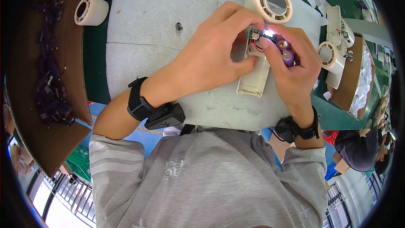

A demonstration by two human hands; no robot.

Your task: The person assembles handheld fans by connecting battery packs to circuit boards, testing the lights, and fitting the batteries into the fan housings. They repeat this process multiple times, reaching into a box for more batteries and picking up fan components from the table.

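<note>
Right of upper centre, my right hand (297,61) pinches the lit circuit board (255,34); my left (217,46) spans the pale housing (252,82), grip unclear. I'd keep the red wires (255,47) untrapped.

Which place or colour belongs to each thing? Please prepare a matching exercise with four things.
1. Circuit board
2. Cell pair
3. Slab
4. Left carton

A. white, beneath the casing
B. brown, at the far left
C. green, with a bright light
D. purple, at the right hand

Pairs: 1-C, 2-D, 3-A, 4-B
</note>
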